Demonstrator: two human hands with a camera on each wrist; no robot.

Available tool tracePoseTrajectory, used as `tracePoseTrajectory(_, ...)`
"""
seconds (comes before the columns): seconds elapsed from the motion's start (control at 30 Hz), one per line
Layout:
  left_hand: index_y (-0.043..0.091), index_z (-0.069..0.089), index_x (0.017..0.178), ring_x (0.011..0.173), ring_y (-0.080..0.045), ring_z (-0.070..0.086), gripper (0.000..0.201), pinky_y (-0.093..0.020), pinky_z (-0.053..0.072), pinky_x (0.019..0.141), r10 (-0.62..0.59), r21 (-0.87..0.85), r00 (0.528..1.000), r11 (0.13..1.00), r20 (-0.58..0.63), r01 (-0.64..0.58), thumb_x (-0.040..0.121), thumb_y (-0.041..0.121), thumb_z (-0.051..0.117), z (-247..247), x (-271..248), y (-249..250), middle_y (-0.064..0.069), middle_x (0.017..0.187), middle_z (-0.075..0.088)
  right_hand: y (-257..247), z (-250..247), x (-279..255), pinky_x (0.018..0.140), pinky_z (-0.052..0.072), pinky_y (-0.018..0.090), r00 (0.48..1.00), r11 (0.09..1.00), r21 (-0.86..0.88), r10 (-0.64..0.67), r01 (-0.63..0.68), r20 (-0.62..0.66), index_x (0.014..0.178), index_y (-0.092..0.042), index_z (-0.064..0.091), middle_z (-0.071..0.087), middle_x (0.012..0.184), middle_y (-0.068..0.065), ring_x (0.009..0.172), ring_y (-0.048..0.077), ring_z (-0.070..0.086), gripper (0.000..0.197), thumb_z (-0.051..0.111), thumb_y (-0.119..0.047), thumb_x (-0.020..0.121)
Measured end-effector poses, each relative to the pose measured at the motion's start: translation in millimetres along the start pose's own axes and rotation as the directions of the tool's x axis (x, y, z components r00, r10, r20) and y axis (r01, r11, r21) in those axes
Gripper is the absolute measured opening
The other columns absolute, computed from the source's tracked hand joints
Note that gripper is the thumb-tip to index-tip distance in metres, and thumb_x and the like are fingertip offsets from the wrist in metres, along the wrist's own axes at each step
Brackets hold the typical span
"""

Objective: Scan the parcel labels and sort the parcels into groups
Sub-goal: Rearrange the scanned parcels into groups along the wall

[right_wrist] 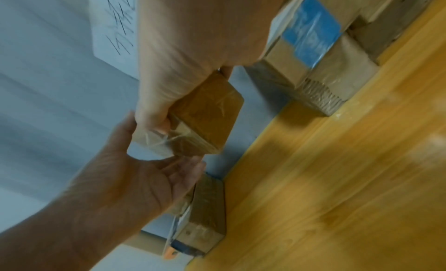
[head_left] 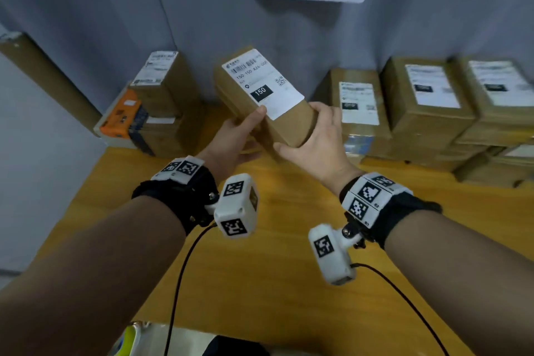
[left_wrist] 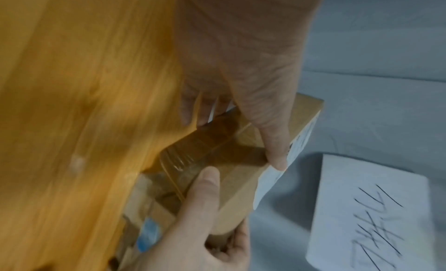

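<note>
2 hands hold 1 cardboard parcel [head_left: 260, 98] above the wooden bench [head_left: 274, 254], tilted, its label [head_left: 261, 82] reading 150 facing up. The left hand [head_left: 234, 139] grips the near left edge, thumb on the label; the right hand [head_left: 315, 139] cups the near end — fingers curled round it. The left wrist view alone shows brown tape [left_wrist: 214, 141] across the parcel's end; the right wrist view, blue tape [right_wrist: 311, 30] on a stacked parcel [right_wrist: 311, 69].

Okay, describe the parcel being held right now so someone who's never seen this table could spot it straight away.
Start at the wooden table against the grey wall, with stacks of cardboard parcels at its back left and right. Between them, raised off the table, a tilted brown parcel is gripped by the left hand and right hand. It alone is held, and its white label shows 150 on a black patch.
</note>
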State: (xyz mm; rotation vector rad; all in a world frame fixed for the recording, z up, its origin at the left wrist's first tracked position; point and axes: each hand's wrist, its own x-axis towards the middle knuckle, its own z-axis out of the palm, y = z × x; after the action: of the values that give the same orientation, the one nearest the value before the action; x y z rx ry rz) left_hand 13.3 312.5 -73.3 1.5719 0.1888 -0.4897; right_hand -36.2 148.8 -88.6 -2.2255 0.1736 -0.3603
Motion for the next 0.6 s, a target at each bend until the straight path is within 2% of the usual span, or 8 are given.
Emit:
tracePoseTrajectory(0.07, 0.019, 0.054, 0.122, 0.105, -0.021, 0.063, 0.053, -0.037, 0.056, 0.086, 0.047, -0.031, 0.999, 0.998, -0.006, -0.047, 0.083, 0.052, 0.067, 30.0, -11.4, 9.4, 0.001, 0.113, 0.064, 7.9, -30.5, -7.3, 0.11, 0.03, 0.027, 1.0, 0.997, 0.072, 0.007, -0.007, 0.004, 0.137, -0.012, 0.033, 0.027, 0.127, 0.0, 0.124, 0.013, 0.032, 0.098, 0.087, -0.041, 0.062)
tracePoseTrajectory(0.17, 0.012, 0.049, 0.133, 0.103, -0.022, 0.065, 0.076, -0.038, 0.056, 0.084, 0.113, -0.046, 0.993, 0.992, -0.037, -0.115, 0.074, 0.056, 0.071, 73.3, -23.9, 18.7, -0.001, 0.113, 0.065, 23.7, -77.4, -14.0, 0.107, 0.041, 0.039, 0.999, 0.972, 0.231, 0.022, -0.032, 0.046, 0.132, -0.022, 0.034, 0.033, 0.131, -0.003, 0.126, 0.014, 0.039, 0.087, 0.081, -0.049, 0.064)
tracePoseTrajectory(0.23, 0.012, 0.048, 0.134, 0.095, -0.018, 0.066, 0.076, -0.037, 0.055, 0.083, 0.173, -0.041, 0.985, 0.984, -0.012, -0.174, 0.075, 0.054, 0.07, 101.4, -31.6, 23.0, 0.0, 0.109, 0.065, 34.4, -110.7, -15.7, 0.096, 0.05, 0.032, 0.997, 0.942, 0.33, 0.042, -0.059, 0.057, 0.124, -0.026, 0.037, 0.043, 0.13, 0.0, 0.118, 0.013, 0.048, 0.075, 0.079, -0.05, 0.066)
tracePoseTrajectory(0.33, 0.014, 0.052, 0.131, 0.066, -0.004, 0.061, 0.044, -0.028, 0.05, 0.068, 0.26, -0.023, 0.961, 0.966, 0.096, -0.259, 0.093, 0.036, 0.059, 142.4, -41.0, 28.6, 0.009, 0.088, 0.064, 52.3, -164.1, -13.4, 0.068, 0.05, 0.017, 0.987, 0.893, 0.424, 0.111, -0.15, 0.115, 0.104, -0.021, 0.044, 0.056, 0.114, 0.003, 0.1, 0.012, 0.056, 0.045, 0.078, -0.037, 0.079)
tracePoseTrajectory(0.4, 0.018, 0.052, 0.133, 0.078, -0.008, 0.067, 0.042, -0.03, 0.053, 0.068, 0.287, -0.032, 0.934, 0.957, 0.211, -0.287, 0.093, 0.03, 0.059, 167.4, -45.9, 34.8, 0.004, 0.103, 0.069, 64.5, -195.4, -9.0, 0.077, 0.05, 0.024, 0.967, 0.851, 0.466, 0.171, -0.243, 0.19, 0.103, -0.024, 0.046, 0.06, 0.111, -0.001, 0.102, 0.014, 0.06, 0.048, 0.076, -0.048, 0.074)
tracePoseTrajectory(0.47, 0.019, 0.05, 0.136, 0.101, -0.02, 0.067, 0.046, -0.036, 0.058, 0.077, 0.289, -0.041, 0.909, 0.956, 0.3, -0.29, 0.092, 0.029, 0.059, 193.3, -47.7, 43.8, -0.004, 0.122, 0.066, 73.0, -217.8, -6.0, 0.089, 0.054, 0.038, 0.944, 0.793, 0.518, 0.224, -0.322, 0.243, 0.118, -0.029, 0.045, 0.062, 0.115, -0.001, 0.105, 0.018, 0.064, 0.064, 0.075, -0.052, 0.066)
tracePoseTrajectory(0.53, 0.019, 0.051, 0.134, 0.106, -0.019, 0.066, 0.039, -0.035, 0.058, 0.085, 0.286, 0.006, 0.905, 0.953, 0.316, -0.304, 0.097, 0.027, 0.056, 217.7, -48.0, 54.6, -0.002, 0.121, 0.067, 79.9, -234.1, -5.3, 0.09, 0.055, 0.042, 0.944, 0.748, 0.577, 0.26, -0.329, 0.201, 0.129, -0.029, 0.042, 0.063, 0.118, 0.001, 0.104, 0.019, 0.066, 0.077, 0.078, -0.049, 0.064)
tracePoseTrajectory(0.6, 0.019, 0.051, 0.135, 0.107, -0.013, 0.064, 0.04, -0.037, 0.053, 0.096, 0.316, 0.085, 0.901, 0.931, 0.296, -0.354, 0.097, 0.033, 0.055, 237.0, -44.4, 61.9, 0.004, 0.116, 0.067, 85.9, -246.0, -6.3, 0.085, 0.056, 0.037, 0.948, 0.732, 0.612, 0.3, -0.299, 0.105, 0.134, -0.028, 0.039, 0.063, 0.121, 0.003, 0.105, 0.019, 0.066, 0.076, 0.078, -0.044, 0.07)
